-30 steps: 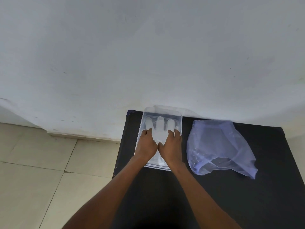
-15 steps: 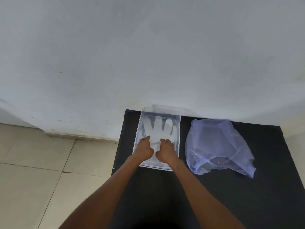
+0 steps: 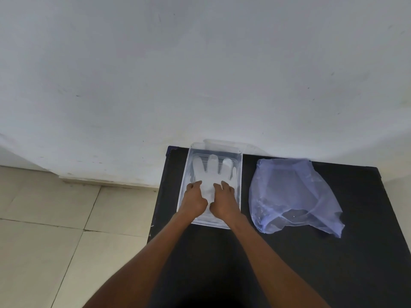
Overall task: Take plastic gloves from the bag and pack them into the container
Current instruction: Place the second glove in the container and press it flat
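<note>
Head view, both hands' fingers (image 3: 198, 184) spread, pressing glove (image 3: 211, 174) in container (image 3: 185, 174), no legible writing

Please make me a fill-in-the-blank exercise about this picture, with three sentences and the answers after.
1. The translucent white plastic glove lies flat inside the clear rectangular plastic ____.
2. The crumpled pale blue plastic bag lies on the black table, to the ____ of the clear plastic container.
3. The left hand and the right hand both press down on the ____.

Missing words: container; right; glove
</note>
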